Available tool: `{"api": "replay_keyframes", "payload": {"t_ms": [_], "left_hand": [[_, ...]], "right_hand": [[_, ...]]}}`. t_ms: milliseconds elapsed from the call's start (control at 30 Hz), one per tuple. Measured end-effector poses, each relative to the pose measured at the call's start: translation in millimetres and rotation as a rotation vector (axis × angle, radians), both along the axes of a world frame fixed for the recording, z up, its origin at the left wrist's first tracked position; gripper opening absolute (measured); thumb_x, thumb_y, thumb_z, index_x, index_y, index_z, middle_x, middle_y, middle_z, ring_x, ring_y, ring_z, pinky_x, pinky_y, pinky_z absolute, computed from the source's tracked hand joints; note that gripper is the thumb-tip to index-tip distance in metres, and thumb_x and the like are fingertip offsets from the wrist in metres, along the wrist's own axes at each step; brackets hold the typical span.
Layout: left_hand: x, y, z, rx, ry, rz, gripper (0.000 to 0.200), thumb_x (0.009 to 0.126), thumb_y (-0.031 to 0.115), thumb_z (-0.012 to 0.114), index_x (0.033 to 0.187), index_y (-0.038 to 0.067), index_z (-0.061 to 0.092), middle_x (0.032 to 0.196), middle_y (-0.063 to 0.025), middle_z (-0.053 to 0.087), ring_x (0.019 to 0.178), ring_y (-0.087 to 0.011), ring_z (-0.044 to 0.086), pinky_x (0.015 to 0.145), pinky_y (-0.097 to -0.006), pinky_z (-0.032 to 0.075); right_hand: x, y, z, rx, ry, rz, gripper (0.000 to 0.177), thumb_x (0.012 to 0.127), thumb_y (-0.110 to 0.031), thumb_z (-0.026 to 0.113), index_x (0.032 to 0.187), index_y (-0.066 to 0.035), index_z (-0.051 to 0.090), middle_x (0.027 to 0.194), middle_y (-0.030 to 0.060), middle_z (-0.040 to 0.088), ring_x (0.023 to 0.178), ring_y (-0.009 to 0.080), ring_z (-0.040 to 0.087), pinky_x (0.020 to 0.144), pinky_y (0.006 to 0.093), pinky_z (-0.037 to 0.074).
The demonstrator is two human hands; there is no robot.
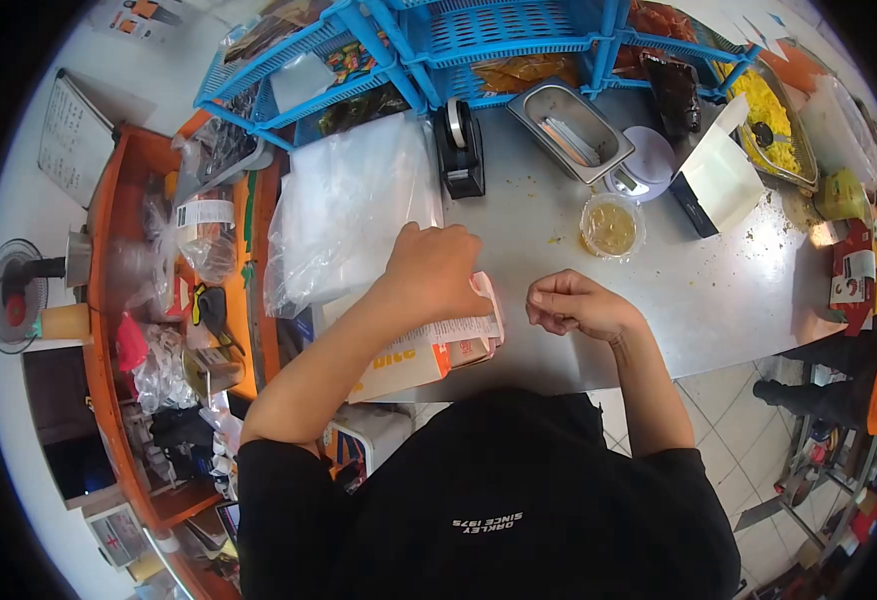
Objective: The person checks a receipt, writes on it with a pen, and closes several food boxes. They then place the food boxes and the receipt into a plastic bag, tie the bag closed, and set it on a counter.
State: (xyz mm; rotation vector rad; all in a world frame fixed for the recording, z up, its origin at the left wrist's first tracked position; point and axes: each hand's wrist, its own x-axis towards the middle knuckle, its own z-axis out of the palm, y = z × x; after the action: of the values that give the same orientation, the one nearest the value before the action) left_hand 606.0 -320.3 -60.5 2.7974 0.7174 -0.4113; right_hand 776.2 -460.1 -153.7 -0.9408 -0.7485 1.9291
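I see the left hand (435, 272) knuckles-up at the printed package (404, 368); fingers hidden, can't tell if pinching. Right hand (569, 302) loosely curled, just right, over worktop (699, 315).

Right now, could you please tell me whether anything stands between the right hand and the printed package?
Nothing visible stands between the right hand and the printed package; only a strip of table shows there. The left hand covers part of the package.

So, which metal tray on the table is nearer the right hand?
The small tray beside the scale; the tray with yellow contents lies farther from the right hand.
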Motion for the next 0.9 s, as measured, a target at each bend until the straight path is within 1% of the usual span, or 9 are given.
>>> {"api": "replay_keyframes", "payload": {"t_ms": [333, 433, 533, 600, 700, 733, 767, 833, 900], "left_hand": [[11, 1, 5, -0.014, 0.133, 0.024, 0.04, 0.054, 0.035, 0.07, 0.077, 0.003, 0.063, 0.084, -0.0112, 0.064, 0.077, -0.028, 0.064, 0.068, -0.0369, 0.048], [9, 1, 5, -0.019, 0.119, 0.024, 0.04, 0.053, 0.035, 0.07, 0.077, 0.003, 0.063, 0.083, -0.0113, 0.064, 0.076, -0.028, 0.064, 0.068, -0.0371, 0.048], [5, 3, -7, 0.0, 0.041, -0.006, 0.039, 0.054, 0.035, 0.07, 0.077, 0.004, 0.064, 0.082, -0.0112, 0.064, 0.077, -0.0283, 0.064, 0.069, -0.0394, 0.047], [1, 5, -9, 0.038, -0.014, 0.019, 0.038, 0.054, 0.035, 0.07, 0.077, 0.005, 0.064, 0.083, -0.0111, 0.064, 0.078, -0.0287, 0.064, 0.07, -0.0411, 0.047], [4, 7, -9, -0.037, 0.081, -0.009, 0.042, 0.059, 0.041, 0.072, 0.077, 0.003, 0.068, 0.086, -0.0144, 0.066, 0.082, -0.0301, 0.065, 0.075, -0.0416, 0.045], [2, 8, -11, -0.063, 0.058, 0.0, 0.046, 0.06, 0.045, 0.073, 0.076, 0.002, 0.069, 0.086, -0.0157, 0.066, 0.083, -0.0311, 0.065, 0.076, -0.042, 0.046], [1, 10, -8, -0.049, 0.043, 0.053, 0.046, 0.06, 0.045, 0.073, 0.076, 0.002, 0.069, 0.086, -0.0157, 0.066, 0.083, -0.0311, 0.065, 0.076, -0.042, 0.046], [-4, 19, 1, -0.154, -0.116, 0.006, 0.048, 0.067, 0.048, 0.073, 0.074, 0.001, 0.068, 0.084, -0.0156, 0.065, 0.082, -0.0293, 0.065, 0.077, -0.0395, 0.047], [-36, 48, 27, -0.582, -0.769, 0.162, 0.045, 0.078, 0.046, 0.069, 0.081, 0.001, 0.068, 0.085, -0.0131, 0.065, 0.082, -0.0236, 0.063, 0.08, -0.0338, 0.047]], "right_hand": [[-47, 14, -25, -0.166, 0.132, 0.166, 0.029, 0.091, -0.028, 0.061, 0.079, -0.001, 0.063, 0.06, 0.0009, 0.054, 0.049, 0.0043, 0.042, 0.04, 0.0188, 0.026], [-43, 16, -21, -0.146, 0.069, 0.231, 0.034, 0.09, -0.034, 0.063, 0.076, -0.003, 0.063, 0.056, -0.0003, 0.051, 0.048, 0.0044, 0.042, 0.038, 0.0193, 0.025], [-45, 9, -19, -0.161, -0.263, 0.302, 0.049, 0.088, -0.051, 0.058, 0.072, -0.005, 0.061, 0.054, -0.001, 0.049, 0.046, 0.0045, 0.042, 0.039, 0.0201, 0.025], [-53, -3, -44, -0.243, -0.186, 0.362, 0.063, 0.086, -0.065, 0.048, 0.067, -0.007, 0.058, 0.053, -0.0024, 0.048, 0.045, 0.0047, 0.041, 0.039, 0.0215, 0.027], [-68, -26, -62, -0.171, 0.01, 0.206, 0.059, 0.088, -0.063, 0.047, 0.068, -0.008, 0.057, 0.054, -0.0012, 0.05, 0.046, 0.0062, 0.046, 0.04, 0.0206, 0.032], [-78, -36, -60, -0.214, 0.168, 0.073, 0.048, 0.09, -0.052, 0.054, 0.07, -0.008, 0.059, 0.055, -0.0013, 0.051, 0.045, 0.0055, 0.044, 0.04, 0.0201, 0.032], [-84, -41, -62, -0.204, 0.148, 0.125, 0.048, 0.09, -0.052, 0.054, 0.07, -0.008, 0.059, 0.055, -0.0013, 0.051, 0.045, 0.0055, 0.044, 0.04, 0.0201, 0.032], [-90, -43, -73, -0.143, -0.3, 0.183, 0.032, 0.09, -0.036, 0.061, 0.075, -0.008, 0.061, 0.057, -0.002, 0.052, 0.045, 0.0046, 0.042, 0.041, 0.0194, 0.031], [-82, -43, -75, -0.181, -0.316, 0.04, 0.026, 0.089, -0.03, 0.062, 0.076, -0.008, 0.062, 0.056, -0.0031, 0.051, 0.046, 0.0043, 0.042, 0.042, 0.0196, 0.031]]}}
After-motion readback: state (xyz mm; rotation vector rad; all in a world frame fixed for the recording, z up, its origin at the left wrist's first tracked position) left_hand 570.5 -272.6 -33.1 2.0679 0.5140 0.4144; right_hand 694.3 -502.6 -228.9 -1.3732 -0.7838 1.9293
